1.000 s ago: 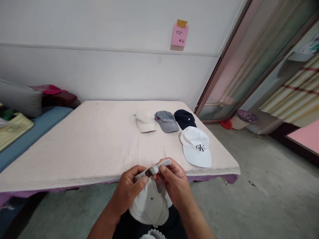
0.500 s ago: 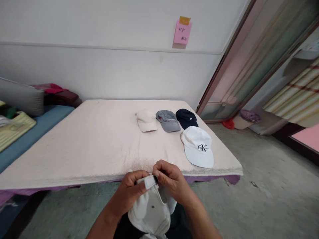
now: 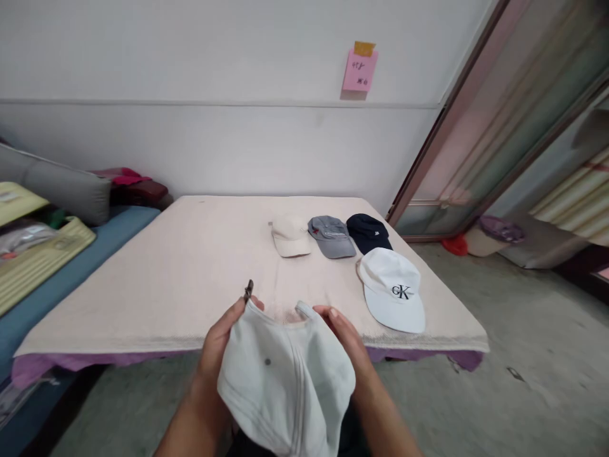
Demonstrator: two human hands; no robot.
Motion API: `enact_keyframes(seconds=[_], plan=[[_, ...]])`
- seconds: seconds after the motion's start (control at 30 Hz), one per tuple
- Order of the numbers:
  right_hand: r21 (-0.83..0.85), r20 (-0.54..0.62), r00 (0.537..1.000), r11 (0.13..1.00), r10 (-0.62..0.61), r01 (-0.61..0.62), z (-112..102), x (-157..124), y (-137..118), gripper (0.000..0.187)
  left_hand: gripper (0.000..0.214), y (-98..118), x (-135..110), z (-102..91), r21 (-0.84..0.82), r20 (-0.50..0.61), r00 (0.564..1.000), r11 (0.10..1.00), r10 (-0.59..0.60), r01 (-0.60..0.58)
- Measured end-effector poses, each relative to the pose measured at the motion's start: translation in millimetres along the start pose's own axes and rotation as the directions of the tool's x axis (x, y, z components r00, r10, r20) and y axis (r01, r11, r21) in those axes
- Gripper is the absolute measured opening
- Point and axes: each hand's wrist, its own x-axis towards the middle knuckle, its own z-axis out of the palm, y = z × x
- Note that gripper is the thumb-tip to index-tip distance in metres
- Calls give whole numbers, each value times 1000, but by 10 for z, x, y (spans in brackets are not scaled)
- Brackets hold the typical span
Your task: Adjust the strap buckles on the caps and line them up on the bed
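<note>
A pale grey-white baseball cap (image 3: 283, 387) is held between my two hands in front of the bed's near edge, its rear opening upward. My left hand (image 3: 215, 346) grips the cap's left side, next to a dark buckle (image 3: 248, 290) that sticks up at the strap end. Along the cap's right side, my right hand (image 3: 353, 346) holds the fabric near the loose strap end, with its fingertips at the top. The rear strap is apart. My fingers are partly hidden behind the cap, and its brim is out of sight.
On the bed (image 3: 157, 285) lie a cream cap (image 3: 291, 236), a grey cap (image 3: 332, 237), a navy cap (image 3: 368, 233) and a white lettered cap (image 3: 391, 289). A grey cushion (image 3: 71, 189) and yellow box (image 3: 52, 254) are at left. A pink note (image 3: 360, 70) hangs on the wall.
The cap's back strap has come apart, and my hands have spread to opposite sides of it. The cap has risen and turned more of its outer crown into view.
</note>
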Motion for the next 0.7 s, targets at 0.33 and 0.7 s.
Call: enact_keyframes(seconds=[0.33, 0.7], plan=[[-170, 371, 904, 973, 212, -158, -41, -354, 148, 44, 19, 197, 275, -254, -7, -143, 975, 986, -168, 169], [277, 60, 994, 955, 90, -103, 270, 7, 252, 31, 45, -488, -121, -1499, -5, -29, 991, 991, -133, 133]])
